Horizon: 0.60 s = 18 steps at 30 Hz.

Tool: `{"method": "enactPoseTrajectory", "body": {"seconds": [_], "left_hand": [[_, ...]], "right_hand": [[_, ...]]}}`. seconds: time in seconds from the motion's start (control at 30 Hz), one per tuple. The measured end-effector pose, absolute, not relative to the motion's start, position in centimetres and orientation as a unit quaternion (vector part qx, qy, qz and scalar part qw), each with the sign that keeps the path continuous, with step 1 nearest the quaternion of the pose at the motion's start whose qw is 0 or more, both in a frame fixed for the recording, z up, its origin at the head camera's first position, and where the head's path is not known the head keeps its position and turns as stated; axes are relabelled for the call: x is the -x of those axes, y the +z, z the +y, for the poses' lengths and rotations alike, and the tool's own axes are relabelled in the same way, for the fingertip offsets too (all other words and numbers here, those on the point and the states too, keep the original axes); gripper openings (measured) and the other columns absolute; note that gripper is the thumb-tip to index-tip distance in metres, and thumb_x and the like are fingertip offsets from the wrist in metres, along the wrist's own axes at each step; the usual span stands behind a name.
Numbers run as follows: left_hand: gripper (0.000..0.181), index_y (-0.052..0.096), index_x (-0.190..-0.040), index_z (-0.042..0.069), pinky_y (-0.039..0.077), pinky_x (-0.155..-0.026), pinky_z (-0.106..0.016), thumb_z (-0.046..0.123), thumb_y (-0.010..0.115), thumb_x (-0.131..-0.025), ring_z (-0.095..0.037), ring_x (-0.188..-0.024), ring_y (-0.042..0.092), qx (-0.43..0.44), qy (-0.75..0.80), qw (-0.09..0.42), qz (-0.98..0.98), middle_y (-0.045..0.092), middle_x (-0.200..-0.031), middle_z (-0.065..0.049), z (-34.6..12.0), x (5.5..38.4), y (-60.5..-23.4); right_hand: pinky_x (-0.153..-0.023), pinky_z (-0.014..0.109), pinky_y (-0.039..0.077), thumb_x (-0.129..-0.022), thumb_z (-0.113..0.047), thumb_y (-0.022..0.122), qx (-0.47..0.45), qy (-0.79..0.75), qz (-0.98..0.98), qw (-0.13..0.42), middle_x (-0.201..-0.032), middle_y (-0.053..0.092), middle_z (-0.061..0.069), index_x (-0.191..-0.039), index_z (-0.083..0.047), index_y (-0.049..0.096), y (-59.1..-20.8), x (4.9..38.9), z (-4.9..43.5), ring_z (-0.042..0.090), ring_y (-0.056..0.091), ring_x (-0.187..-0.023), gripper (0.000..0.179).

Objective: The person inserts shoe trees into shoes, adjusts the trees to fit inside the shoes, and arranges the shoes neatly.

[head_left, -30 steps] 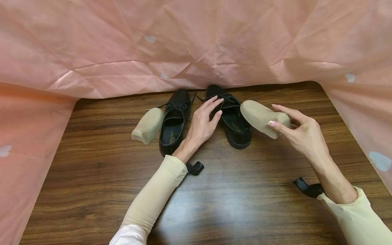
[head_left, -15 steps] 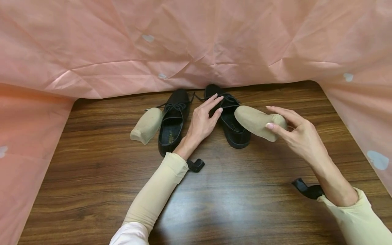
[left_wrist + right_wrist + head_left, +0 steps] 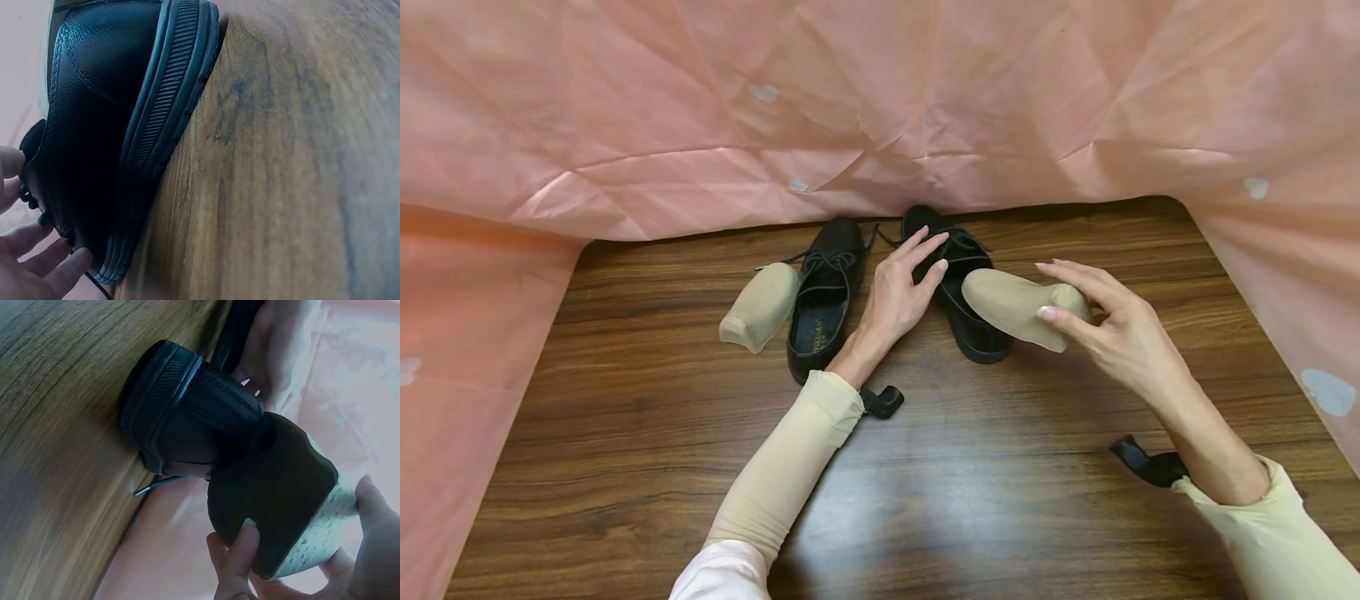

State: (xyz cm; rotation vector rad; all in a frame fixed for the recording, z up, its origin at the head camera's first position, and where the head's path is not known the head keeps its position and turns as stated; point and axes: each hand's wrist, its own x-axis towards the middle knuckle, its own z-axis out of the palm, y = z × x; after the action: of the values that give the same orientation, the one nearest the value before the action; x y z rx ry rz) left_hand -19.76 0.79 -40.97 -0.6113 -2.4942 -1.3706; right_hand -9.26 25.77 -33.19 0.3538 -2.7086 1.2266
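Note:
In the head view, my right hand (image 3: 1123,329) grips a beige foot-shaped shoe tree (image 3: 1015,302) at its heel end, thumb on the near side. Its rounded toe is over the opening of the right black lace-up shoe (image 3: 987,340), tilted toward it. The right wrist view shows the shoe tree's flat dark face (image 3: 275,487) close to the shoe's heel (image 3: 187,419). My left hand (image 3: 897,302) rests on that shoe's front left side with fairly straight fingers; fingertips (image 3: 75,265) touch its upper (image 3: 94,94) in the left wrist view.
A second black shoe (image 3: 833,237) stands to the left, with tied laces. Beside it lies another beige shoe tree (image 3: 760,308). Pink cloth (image 3: 880,100) with pale hearts hangs behind and along both sides of the dark wooden surface (image 3: 970,500).
My right hand has moved left and slightly down with the shoe tree, bringing its toe from beside the right shoe to over its opening. My left hand has stayed almost still.

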Motion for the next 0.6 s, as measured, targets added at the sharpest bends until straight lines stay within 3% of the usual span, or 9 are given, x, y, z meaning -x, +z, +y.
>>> {"method": "enactPoseTrajectory", "body": {"seconds": [0.13,0.23,0.33,0.43,0.6], "left_hand": [[0.039,0.06,-0.14,0.023,0.044,-0.1,-0.032,0.027,0.059,-0.101,-0.025,-0.129,0.054,0.202,-0.479,0.108,-0.847,0.047,-0.15,-0.004,0.9,19.8,-41.1],[0.039,0.06,-0.14,0.023,0.045,-0.099,-0.031,0.027,0.059,-0.101,-0.024,-0.13,0.053,0.197,-0.491,0.1,-0.843,0.047,-0.151,-0.006,0.9,19.8,-41.1],[0.039,0.06,-0.14,0.023,0.044,-0.099,-0.03,0.026,0.059,-0.101,-0.023,-0.135,0.048,0.193,-0.498,0.093,-0.84,0.046,-0.151,-0.006,0.9,19.7,-41.0],[0.039,0.06,-0.14,0.023,0.045,-0.088,-0.031,0.026,0.06,-0.101,-0.025,-0.13,0.054,0.192,-0.499,0.092,-0.84,0.046,-0.151,-0.006,0.9,19.8,-41.0],[0.039,0.06,-0.14,0.023,0.046,-0.093,-0.032,0.029,0.059,-0.101,-0.023,-0.129,0.054,0.195,-0.497,0.094,-0.84,0.048,-0.149,-0.008,0.8,19.9,-41.1]], "right_hand": [[-0.091,0.011,0.037,-0.09,-0.02,0.076,-0.124,0.392,-0.909,0.073,-0.145,0.052,0.006,-0.137,-0.03,0.062,-33.2,9.5,25.2,0.027,0.049,-0.131,0.05],[-0.102,0.03,0.041,-0.089,-0.024,0.077,-0.123,0.375,-0.916,0.068,-0.146,0.051,0.007,-0.137,-0.031,0.061,-33.1,9.7,24.9,0.032,0.047,-0.134,0.051],[-0.103,0.054,0.038,-0.089,-0.026,0.077,-0.124,0.365,-0.92,0.068,-0.147,0.05,0.01,-0.139,-0.029,0.061,-33.1,9.8,24.7,0.035,0.046,-0.134,0.053],[-0.103,0.057,0.038,-0.089,-0.026,0.077,-0.126,0.362,-0.921,0.069,-0.147,0.049,0.011,-0.14,-0.027,0.059,-33.0,9.9,24.6,0.037,0.046,-0.133,0.054],[-0.102,0.06,0.037,-0.09,-0.028,0.076,-0.127,0.352,-0.925,0.072,-0.148,0.047,0.013,-0.143,-0.031,0.056,-32.9,10.1,24.4,0.041,0.046,-0.132,0.057]]}}
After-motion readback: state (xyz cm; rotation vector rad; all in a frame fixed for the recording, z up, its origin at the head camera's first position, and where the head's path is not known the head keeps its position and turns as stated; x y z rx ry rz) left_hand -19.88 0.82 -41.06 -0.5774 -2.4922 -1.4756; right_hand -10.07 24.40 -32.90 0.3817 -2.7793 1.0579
